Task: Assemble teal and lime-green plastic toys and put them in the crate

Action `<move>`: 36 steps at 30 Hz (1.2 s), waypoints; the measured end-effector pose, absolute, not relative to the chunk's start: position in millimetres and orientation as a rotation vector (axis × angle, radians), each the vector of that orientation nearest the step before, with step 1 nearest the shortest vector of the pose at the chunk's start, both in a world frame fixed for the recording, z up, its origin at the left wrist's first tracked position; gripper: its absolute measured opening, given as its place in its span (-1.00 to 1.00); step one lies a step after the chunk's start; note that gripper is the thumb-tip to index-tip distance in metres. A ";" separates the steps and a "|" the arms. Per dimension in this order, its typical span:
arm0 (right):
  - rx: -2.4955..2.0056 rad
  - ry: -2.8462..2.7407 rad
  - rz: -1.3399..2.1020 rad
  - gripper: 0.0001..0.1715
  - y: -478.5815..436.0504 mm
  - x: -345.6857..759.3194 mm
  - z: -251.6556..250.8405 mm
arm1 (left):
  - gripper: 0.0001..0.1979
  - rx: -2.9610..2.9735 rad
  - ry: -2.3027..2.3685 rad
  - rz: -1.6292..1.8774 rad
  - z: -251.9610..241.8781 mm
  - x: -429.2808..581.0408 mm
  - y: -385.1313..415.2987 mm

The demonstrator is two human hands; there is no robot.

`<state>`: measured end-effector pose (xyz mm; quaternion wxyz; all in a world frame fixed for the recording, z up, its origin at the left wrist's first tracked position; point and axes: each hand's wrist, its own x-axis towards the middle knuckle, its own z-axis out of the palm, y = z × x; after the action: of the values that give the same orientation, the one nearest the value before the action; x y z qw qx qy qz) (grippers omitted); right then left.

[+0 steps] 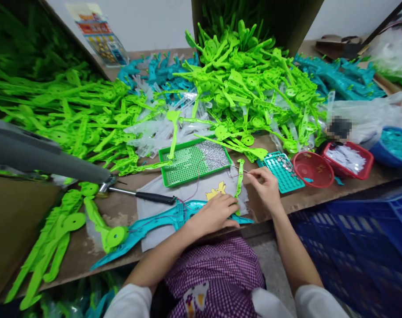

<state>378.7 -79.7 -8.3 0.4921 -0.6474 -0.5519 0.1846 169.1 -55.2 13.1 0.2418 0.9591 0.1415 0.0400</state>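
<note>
Blue moulded-plastic shell (152,224), elongated, curved, trailing thin wire (197,183); left fingers (230,201) overlying it, grip indeterminable; right fingers (258,173) pinching a slender rod (240,169).

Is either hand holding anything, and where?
Right hand pinches a thin tool or wire by its near end. Left hand lies over blue piece; grip unclear.

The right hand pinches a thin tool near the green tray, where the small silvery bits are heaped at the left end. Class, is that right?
Not quite: the head view shows the small silvery bits heaped at the right end of the green tray. The right hand does pinch a thin tool near it.
</note>
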 end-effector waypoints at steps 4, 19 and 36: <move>-1.724 -1.418 0.348 -0.82 -71.6 381.4 -33.3 | -0.53 2.563 0.384 0.073 14.0 167.5 -54.3; -1.895 -1.745 0.227 -0.87 -65.4 390.5 -36.9 | -0.54 2.477 0.410 0.023 17.3 166.2 -55.1; -1.857 -1.758 0.230 -0.85 -69.2 392.6 -33.1 | -0.53 2.419 0.411 -0.017 19.7 166.8 -52.9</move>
<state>392.6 -69.2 -33.1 0.2833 -0.6937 -0.6567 0.0857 166.8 -52.9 19.7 0.3374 0.9280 0.1578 -0.0065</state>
